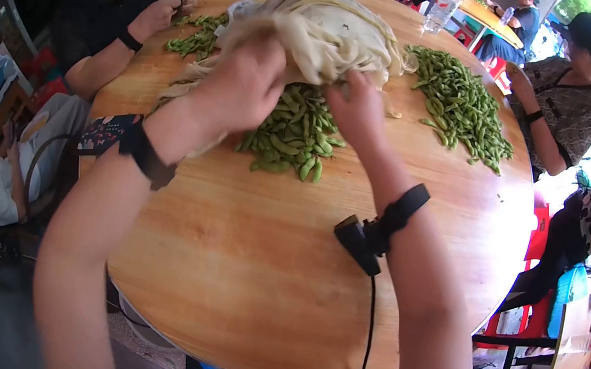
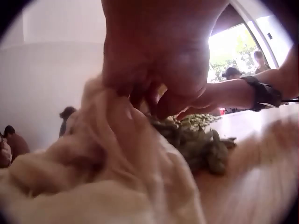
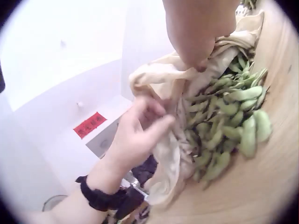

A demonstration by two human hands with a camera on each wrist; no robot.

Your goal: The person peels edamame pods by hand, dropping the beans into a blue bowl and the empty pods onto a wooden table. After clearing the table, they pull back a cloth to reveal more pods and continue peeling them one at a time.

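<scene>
A cream cloth [image 1: 338, 30], bunched and folded, lies in a large heap on the far side of the round wooden table. My left hand [image 1: 250, 85], blurred in the head view, grips its gathered near edge with curled fingers. To the right, my right hand [image 1: 357, 104] pinches the same cloth [image 3: 180, 77] between thumb and fingers. Green soybean pods [image 1: 293, 133] are piled under and in front of the cloth, between my two forearms. In the right wrist view the pods [image 3: 224, 121] lie right against the cloth's edge.
Another pile of pods [image 1: 463, 107] spreads at the right, and a smaller one [image 1: 199, 37] at the left. A plastic bottle [image 1: 444, 7] stands at the far edge. People sit on both sides. A cable [image 1: 368, 339] hangs from my right wrist camera.
</scene>
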